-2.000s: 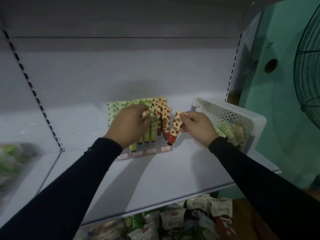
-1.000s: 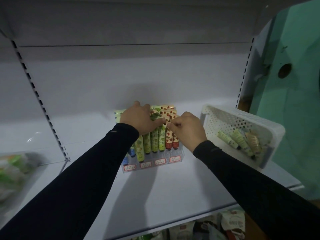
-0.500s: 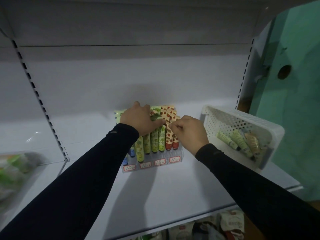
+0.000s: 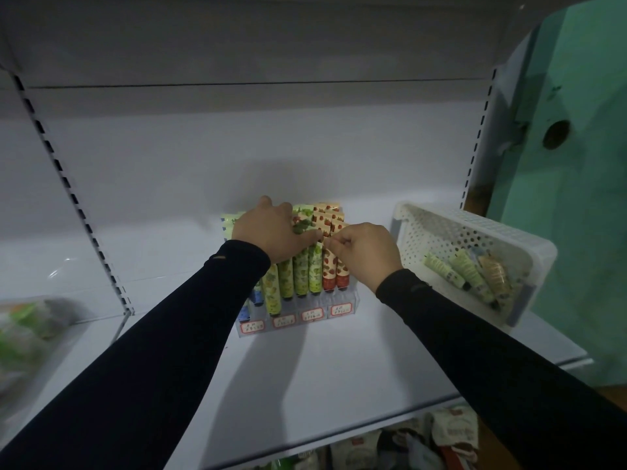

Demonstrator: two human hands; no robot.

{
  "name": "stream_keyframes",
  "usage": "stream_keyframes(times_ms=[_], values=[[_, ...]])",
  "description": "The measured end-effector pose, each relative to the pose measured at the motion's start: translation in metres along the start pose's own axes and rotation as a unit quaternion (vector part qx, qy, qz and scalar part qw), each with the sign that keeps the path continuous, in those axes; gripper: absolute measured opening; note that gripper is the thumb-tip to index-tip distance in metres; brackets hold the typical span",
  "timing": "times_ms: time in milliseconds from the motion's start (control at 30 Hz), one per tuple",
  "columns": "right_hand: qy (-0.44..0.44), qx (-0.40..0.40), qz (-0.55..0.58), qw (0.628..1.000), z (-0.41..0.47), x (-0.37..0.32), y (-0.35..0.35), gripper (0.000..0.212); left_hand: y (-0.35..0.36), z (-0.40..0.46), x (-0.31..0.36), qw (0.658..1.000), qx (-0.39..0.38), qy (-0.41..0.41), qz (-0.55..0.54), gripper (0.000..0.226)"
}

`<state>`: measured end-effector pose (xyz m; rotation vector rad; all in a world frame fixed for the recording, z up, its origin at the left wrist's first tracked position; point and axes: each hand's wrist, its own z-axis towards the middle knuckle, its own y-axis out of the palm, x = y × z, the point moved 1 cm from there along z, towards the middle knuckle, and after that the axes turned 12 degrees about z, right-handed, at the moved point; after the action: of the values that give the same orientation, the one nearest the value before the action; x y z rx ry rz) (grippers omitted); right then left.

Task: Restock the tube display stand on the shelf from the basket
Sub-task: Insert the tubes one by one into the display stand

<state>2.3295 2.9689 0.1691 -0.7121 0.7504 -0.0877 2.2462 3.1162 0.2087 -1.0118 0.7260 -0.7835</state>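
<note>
Head view, the only one supplied. The tube display stand point(image 4: 295, 300) sits at frame centre on the white shelf point(image 4: 339, 361), back against the rear panel, price labels facing the camera. Its rows hold green-printed tubes at centre and red-printed tubes point(image 4: 330, 271) in the right-hand column, all standing with the long axis running up and away from the camera, caps down. The left hand point(image 4: 271, 232) rests on the tops of the centre rows, fingers spread and fairly straight, apparently steadying them; no grip on any one tube is visible. The right hand point(image 4: 364, 254) is just right of it, fingers point(image 4: 334, 240) curled together at the upper end of a red-printed tube; whether that tube is fully seated cannot be told. The two hands almost touch. The basket point(image 4: 529, 262) lies at frame right, near the shelf's right end, well apart from the stand; several loose tubes point(image 4: 471, 274) lie in its lower corner, long axes slanting toward lower right. The right hand is judged nearer the basket, with bare shelf between as open room. The basket's perforated near wall and the stand's right edge are the edges to mind.
</note>
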Motion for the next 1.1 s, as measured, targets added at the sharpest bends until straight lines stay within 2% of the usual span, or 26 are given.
stream_keyframes(times_ms=[133, 433, 700, 867, 967, 1100], values=[[0.014, -0.006, 0.009, 1.000, 0.0029, 0.0008, 0.0009, 0.035, -0.0004, 0.0003, -0.0004, 1.000, 0.003, -0.001, 0.000, 0.078], [0.029, -0.018, -0.033, 0.999, 0.0078, 0.0006, 0.0011, 0.051, -0.0015, 0.0005, 0.0003, 1.000, -0.005, -0.003, -0.010, 0.075], [0.048, -0.025, -0.051, 0.997, 0.0092, -0.0027, 0.0015, 0.050, -0.0030, -0.0022, 0.0018, 1.000, -0.011, -0.010, -0.014, 0.074], [0.048, -0.030, -0.027, 0.998, 0.0087, -0.0034, -0.0006, 0.043, -0.0044, -0.0022, 0.0018, 1.000, -0.014, -0.010, -0.013, 0.074], [0.033, -0.028, 0.004, 0.999, 0.0050, -0.0050, -0.0026, 0.026, -0.0055, -0.0022, 0.0021, 1.000, -0.019, -0.010, -0.016, 0.072], [0.017, 0.007, 0.031, 0.999, 0.0021, -0.0067, -0.0067, 0.023, -0.0056, -0.0029, 0.0019, 1.000, -0.021, -0.010, -0.013, 0.073]])
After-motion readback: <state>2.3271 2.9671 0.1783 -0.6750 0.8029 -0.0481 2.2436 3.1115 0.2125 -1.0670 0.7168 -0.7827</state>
